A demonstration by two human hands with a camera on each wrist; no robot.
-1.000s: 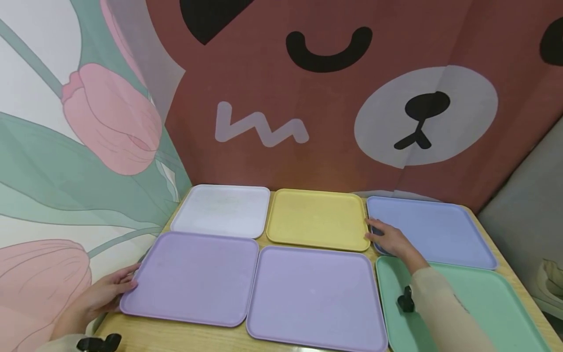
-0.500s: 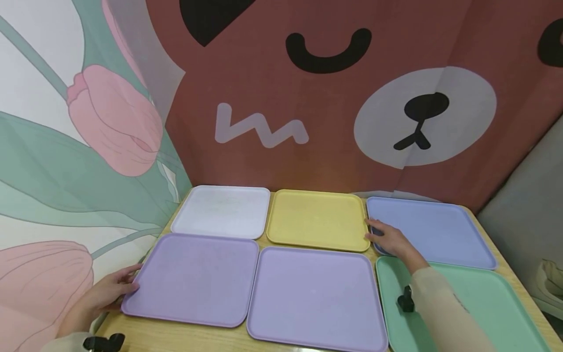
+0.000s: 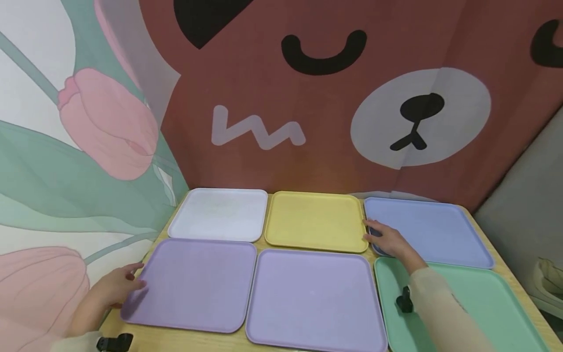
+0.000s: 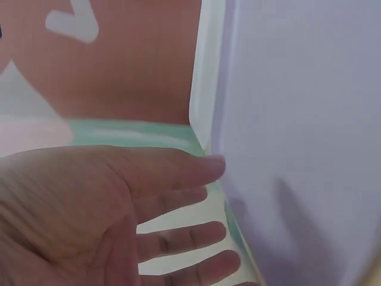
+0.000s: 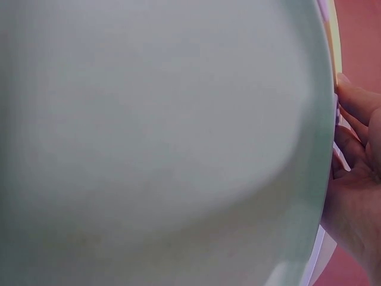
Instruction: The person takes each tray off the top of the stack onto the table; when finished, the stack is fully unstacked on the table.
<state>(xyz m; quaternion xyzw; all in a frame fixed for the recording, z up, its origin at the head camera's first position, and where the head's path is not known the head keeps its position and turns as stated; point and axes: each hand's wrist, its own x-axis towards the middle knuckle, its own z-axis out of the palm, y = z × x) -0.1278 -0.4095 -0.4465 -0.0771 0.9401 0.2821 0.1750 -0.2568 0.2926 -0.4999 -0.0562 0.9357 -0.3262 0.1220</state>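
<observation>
My left hand (image 3: 115,288) hovers at the left edge of the left purple tray (image 3: 193,283), its shadow falling on the tray. In the left wrist view that hand (image 4: 119,208) has its thumb and fingers extended, holding nothing. Fingertips of my right hand (image 3: 389,240) touch the right edge of the yellow tray (image 3: 314,221), where it meets the blue tray (image 3: 433,232). The green tray (image 5: 178,119) fills most of the right wrist view, with the right hand (image 5: 360,161) at its far edge, fingers slightly bent.
A white tray (image 3: 217,215) lies at the back left and a second purple tray (image 3: 314,300) at front centre. All the trays sit close together on a wooden table (image 3: 149,337). Behind rises a brown bear-print cloth (image 3: 259,171); a tulip-print cloth (image 3: 110,122) hangs left.
My left hand has let go of the left purple tray's edge, lifting slightly and moving right. The right hand stays by the yellow tray. The head view has shifted slightly.
</observation>
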